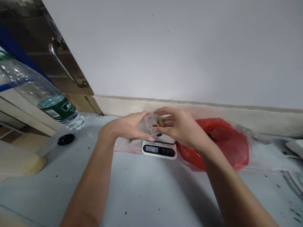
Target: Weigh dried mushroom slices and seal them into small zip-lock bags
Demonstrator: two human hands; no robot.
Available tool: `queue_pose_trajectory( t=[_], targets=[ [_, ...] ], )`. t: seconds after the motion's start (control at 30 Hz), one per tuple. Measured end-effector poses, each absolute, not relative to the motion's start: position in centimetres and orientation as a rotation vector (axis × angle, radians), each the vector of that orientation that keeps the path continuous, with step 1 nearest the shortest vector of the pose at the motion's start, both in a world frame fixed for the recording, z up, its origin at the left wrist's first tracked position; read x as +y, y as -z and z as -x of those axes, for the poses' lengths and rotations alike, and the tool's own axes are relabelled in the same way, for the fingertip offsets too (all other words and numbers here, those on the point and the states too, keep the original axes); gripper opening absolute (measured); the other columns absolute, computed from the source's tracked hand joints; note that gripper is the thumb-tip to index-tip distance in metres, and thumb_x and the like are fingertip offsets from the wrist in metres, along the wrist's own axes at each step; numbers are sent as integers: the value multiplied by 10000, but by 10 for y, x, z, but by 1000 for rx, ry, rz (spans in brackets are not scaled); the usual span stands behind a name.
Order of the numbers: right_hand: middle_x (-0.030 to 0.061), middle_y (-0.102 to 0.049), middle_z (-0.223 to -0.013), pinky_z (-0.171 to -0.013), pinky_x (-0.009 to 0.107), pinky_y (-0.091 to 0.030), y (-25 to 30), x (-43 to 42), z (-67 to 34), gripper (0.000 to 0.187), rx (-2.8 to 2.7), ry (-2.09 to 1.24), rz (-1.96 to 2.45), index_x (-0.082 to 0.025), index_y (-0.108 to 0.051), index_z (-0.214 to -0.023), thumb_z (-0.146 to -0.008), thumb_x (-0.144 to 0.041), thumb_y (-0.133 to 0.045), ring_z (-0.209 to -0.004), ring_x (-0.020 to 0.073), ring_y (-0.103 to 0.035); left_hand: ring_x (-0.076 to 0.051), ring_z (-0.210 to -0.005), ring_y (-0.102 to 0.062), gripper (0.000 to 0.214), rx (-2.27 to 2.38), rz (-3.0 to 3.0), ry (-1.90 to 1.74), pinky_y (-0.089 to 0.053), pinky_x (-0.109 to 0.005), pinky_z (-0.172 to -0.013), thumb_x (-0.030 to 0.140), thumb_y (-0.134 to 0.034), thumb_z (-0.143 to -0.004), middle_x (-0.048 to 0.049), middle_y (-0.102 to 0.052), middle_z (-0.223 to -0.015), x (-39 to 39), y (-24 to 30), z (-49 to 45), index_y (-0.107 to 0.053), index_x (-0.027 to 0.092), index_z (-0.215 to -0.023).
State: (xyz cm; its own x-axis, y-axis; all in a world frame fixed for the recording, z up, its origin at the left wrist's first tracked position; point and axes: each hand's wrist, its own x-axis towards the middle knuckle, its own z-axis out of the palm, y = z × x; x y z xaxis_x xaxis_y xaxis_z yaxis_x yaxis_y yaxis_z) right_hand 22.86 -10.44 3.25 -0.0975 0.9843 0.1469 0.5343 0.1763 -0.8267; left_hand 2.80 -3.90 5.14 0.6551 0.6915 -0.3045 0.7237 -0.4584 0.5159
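My left hand (132,126) grips a small clear plastic bag (147,125) and holds it above a white digital scale (159,149) on the pale table. My right hand (178,126) pinches a small brown piece (161,122) at the bag's mouth, fingers closed on it. The scale's display is lit. More clear plastic (125,145) lies flat to the left of the scale, under my left hand.
A red plastic bag (224,142) lies right of the scale, with clear plastic (267,156) and white cables (293,176) beyond. A large clear water bottle (40,91) and a black cap (65,139) are at the left. A white wall (180,50) runs behind.
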Motion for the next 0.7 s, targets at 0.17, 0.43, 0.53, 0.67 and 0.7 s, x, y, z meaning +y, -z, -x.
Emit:
queue_pose_trajectory(
  t=[0.17, 0.43, 0.53, 0.67, 0.7],
  targets=[
    [95, -774, -1140, -806, 373, -634, -27, -100, -223, 286, -1552, -678, 1370, -216, -715, -1123, -845, -285, -729, -940, 236, -769, -341, -1211, -637, 776, 1145, -2251, 3, -508, -395, -956, 699, -705, -735, -101, -668, -1370, -39, -59, -18, -521, 279, -1361],
    [213, -709, -1306, -927, 434, -538, -8, -97, -201, 466, -1933, -475, 1966, -152, -713, -1292, -880, -361, -775, -1236, 382, -645, -374, -1347, -563, 916, 1410, -2210, 62, -484, -419, -1021, 721, -656, -738, -135, -553, -1541, -37, -68, 5, -425, 287, -1511],
    [227, -715, -1251, -835, 396, -528, -3, -96, -194, 336, -1966, -444, 2052, -153, -768, -1160, -902, -366, -739, -1230, 398, -636, -368, -1337, -571, 910, 1414, -2215, 106, -488, -403, -1004, 716, -654, -719, -132, -549, -1548, -38, -67, 1, -441, 289, -1494],
    [160, -788, -1066, -741, 351, -490, -1, -93, -206, 178, -1944, -506, 2009, -200, -801, -1024, -920, -235, -660, -1001, 320, -728, -350, -1234, -631, 857, 1405, -2202, 154, -497, -408, -970, 678, -672, -715, -125, -639, -1429, -40, -64, -6, -482, 283, -1452],
    [138, -801, -1026, -735, 345, -487, -1, -92, -211, 177, -1937, -517, 2001, -212, -804, -1014, -915, -218, -658, -959, 304, -736, -345, -1221, -635, 843, 1391, -2198, 160, -494, -413, -978, 662, -680, -714, -123, -653, -1406, -40, -63, -8, -492, 279, -1442]
  ],
)
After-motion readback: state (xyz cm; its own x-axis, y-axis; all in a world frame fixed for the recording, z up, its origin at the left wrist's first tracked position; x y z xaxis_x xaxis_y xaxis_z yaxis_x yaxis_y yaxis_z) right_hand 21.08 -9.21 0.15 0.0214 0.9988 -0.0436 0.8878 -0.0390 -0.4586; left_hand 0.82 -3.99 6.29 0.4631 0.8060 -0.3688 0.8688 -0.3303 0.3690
